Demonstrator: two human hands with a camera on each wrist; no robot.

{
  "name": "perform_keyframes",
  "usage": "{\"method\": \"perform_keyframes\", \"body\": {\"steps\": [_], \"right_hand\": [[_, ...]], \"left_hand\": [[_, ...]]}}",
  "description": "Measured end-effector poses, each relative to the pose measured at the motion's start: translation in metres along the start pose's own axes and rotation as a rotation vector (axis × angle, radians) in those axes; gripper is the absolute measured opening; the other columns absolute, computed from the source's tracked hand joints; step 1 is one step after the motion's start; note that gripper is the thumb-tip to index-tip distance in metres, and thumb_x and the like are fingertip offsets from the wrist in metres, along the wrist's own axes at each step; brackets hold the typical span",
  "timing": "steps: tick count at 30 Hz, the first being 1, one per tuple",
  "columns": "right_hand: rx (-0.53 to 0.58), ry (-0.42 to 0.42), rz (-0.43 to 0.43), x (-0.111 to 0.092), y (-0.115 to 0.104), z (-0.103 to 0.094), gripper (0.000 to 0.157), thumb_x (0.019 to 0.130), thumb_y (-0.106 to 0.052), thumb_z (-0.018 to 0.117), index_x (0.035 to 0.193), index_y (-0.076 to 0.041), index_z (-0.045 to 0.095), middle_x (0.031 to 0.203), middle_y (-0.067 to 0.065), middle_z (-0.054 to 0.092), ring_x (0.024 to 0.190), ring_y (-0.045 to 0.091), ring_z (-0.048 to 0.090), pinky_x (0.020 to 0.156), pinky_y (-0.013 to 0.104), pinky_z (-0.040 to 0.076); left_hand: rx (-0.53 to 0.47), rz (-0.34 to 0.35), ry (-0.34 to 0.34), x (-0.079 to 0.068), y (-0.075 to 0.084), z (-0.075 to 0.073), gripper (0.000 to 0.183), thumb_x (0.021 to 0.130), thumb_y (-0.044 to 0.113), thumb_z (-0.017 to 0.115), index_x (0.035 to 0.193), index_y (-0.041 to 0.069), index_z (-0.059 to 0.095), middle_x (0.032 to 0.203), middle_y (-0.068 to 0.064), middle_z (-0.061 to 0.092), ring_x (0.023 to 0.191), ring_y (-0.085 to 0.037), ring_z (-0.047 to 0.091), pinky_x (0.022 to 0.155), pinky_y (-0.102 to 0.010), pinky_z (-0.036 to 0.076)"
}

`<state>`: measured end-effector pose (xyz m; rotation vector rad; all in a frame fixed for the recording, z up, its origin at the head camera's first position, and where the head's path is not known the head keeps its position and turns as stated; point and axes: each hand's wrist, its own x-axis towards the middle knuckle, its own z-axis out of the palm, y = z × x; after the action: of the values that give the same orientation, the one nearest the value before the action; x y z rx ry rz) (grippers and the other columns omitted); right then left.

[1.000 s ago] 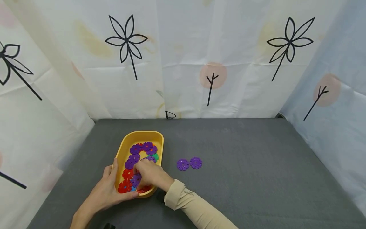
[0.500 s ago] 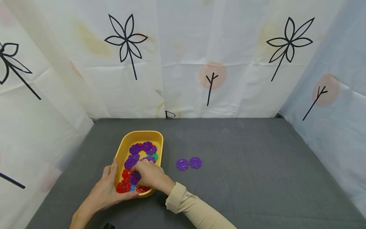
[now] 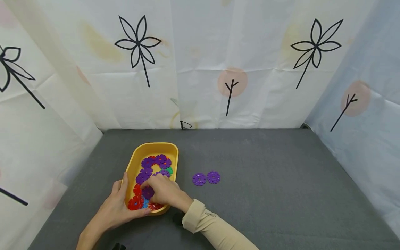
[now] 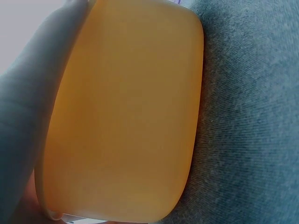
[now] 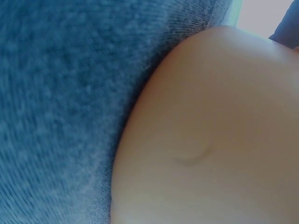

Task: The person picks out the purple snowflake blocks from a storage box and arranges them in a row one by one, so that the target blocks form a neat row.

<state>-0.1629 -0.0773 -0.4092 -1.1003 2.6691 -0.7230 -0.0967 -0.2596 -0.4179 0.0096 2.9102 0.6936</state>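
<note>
A yellow tray (image 3: pixel 134 163) with flower-shaped plastic discs stands on the grey table, left of the middle in the head view. My left hand (image 3: pixel 114 208) holds its near left corner, the thumb along the near edge and fingers on the left side. In the left wrist view the tray's outer wall (image 4: pixel 126 112) fills the middle. My right hand (image 3: pixel 165 191) reaches into the near half, with a purple flower disc (image 3: pixel 148 193) pinched between thumb and forefinger; the thumb tip is partly hidden. Red discs (image 3: pixel 135 202) and a blue disc (image 3: pixel 145 203) lie close by. The right wrist view shows mostly skin.
Two purple flower discs (image 3: pixel 199 179) lie side by side on the table right of the tray. More purple discs (image 3: pixel 147 162) and a green disc (image 3: pixel 170 170) lie toward the tray's far end. Patterned cloth walls (image 3: pixel 203 69) enclose the grey table (image 3: pixel 265 187).
The purple disc at my right fingertips has shifted slightly toward the far side and turned, uncovering more of the blue disc. My left hand stays on the tray.
</note>
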Motion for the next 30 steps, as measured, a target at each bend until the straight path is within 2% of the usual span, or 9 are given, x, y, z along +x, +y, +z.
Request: {"method": "perform_keyframes", "body": {"steps": [9, 11, 15, 18, 20, 25, 30], "right_hand": [[0.168, 0.046, -0.042, -0.001, 0.006, -0.002, 0.045, 0.084, -0.013, 0.085, 0.127, -0.017, 0.074, 0.116, -0.005, 0.077, 0.091, 0.001, 0.066, 0.074, 0.007, 0.05], [0.235, 0.064, -0.06, -0.001, 0.009, -0.003, 0.046, 0.084, -0.013, 0.084, 0.129, -0.015, 0.072, 0.113, -0.002, 0.078, 0.084, -0.001, 0.063, 0.072, 0.007, 0.05], [0.437, 0.11, -0.087, -0.005, 0.015, -0.01, 0.048, 0.084, -0.009, 0.084, 0.13, -0.008, 0.071, 0.108, 0.008, 0.076, 0.071, -0.004, 0.059, 0.068, 0.009, 0.051], [0.578, 0.149, -0.068, -0.01, 0.02, -0.02, 0.048, 0.083, -0.006, 0.084, 0.129, -0.005, 0.07, 0.109, 0.013, 0.074, 0.076, 0.001, 0.067, 0.072, 0.011, 0.054], [0.629, 0.173, -0.046, -0.015, 0.023, -0.027, 0.048, 0.083, -0.005, 0.084, 0.129, -0.004, 0.07, 0.112, 0.015, 0.074, 0.081, 0.008, 0.071, 0.074, 0.012, 0.055], [0.662, 0.209, -0.014, -0.025, 0.037, -0.045, 0.049, 0.083, -0.005, 0.084, 0.13, -0.003, 0.069, 0.116, 0.017, 0.074, 0.088, 0.025, 0.077, 0.076, 0.017, 0.058], [0.663, 0.22, 0.02, -0.036, 0.057, -0.061, 0.051, 0.083, -0.004, 0.083, 0.132, -0.002, 0.068, 0.115, 0.02, 0.075, 0.089, 0.023, 0.077, 0.077, 0.021, 0.06]], "left_hand": [[-0.009, 0.002, 0.011, -0.001, 0.0, 0.001, 0.144, 0.072, 0.068, 0.081, 0.162, 0.002, -0.01, 0.146, -0.026, 0.029, 0.103, -0.03, 0.06, 0.081, -0.048, 0.059], [-0.012, 0.012, 0.021, -0.002, 0.0, 0.002, 0.144, 0.072, 0.067, 0.081, 0.162, 0.001, -0.009, 0.145, -0.026, 0.03, 0.103, -0.03, 0.06, 0.08, -0.048, 0.059], [-0.024, 0.033, 0.044, -0.004, 0.0, 0.002, 0.144, 0.071, 0.065, 0.083, 0.162, -0.002, -0.005, 0.144, -0.026, 0.032, 0.103, -0.029, 0.061, 0.08, -0.046, 0.059], [-0.024, 0.032, 0.042, -0.003, 0.0, 0.002, 0.144, 0.07, 0.066, 0.083, 0.162, -0.002, -0.005, 0.144, -0.026, 0.032, 0.104, -0.03, 0.061, 0.081, -0.048, 0.059], [-0.02, 0.023, 0.031, -0.002, 0.0, 0.001, 0.145, 0.07, 0.066, 0.083, 0.162, -0.002, -0.007, 0.144, -0.027, 0.031, 0.106, -0.032, 0.06, 0.083, -0.05, 0.059], [-0.019, 0.003, 0.009, -0.001, 0.0, 0.0, 0.146, 0.07, 0.068, 0.082, 0.162, 0.0, -0.01, 0.146, -0.027, 0.028, 0.109, -0.035, 0.058, 0.086, -0.055, 0.058], [-0.016, -0.006, 0.002, 0.0, 0.0, 0.0, 0.147, 0.07, 0.069, 0.082, 0.162, 0.001, -0.01, 0.146, -0.027, 0.028, 0.113, -0.038, 0.057, 0.089, -0.055, 0.057]]}}
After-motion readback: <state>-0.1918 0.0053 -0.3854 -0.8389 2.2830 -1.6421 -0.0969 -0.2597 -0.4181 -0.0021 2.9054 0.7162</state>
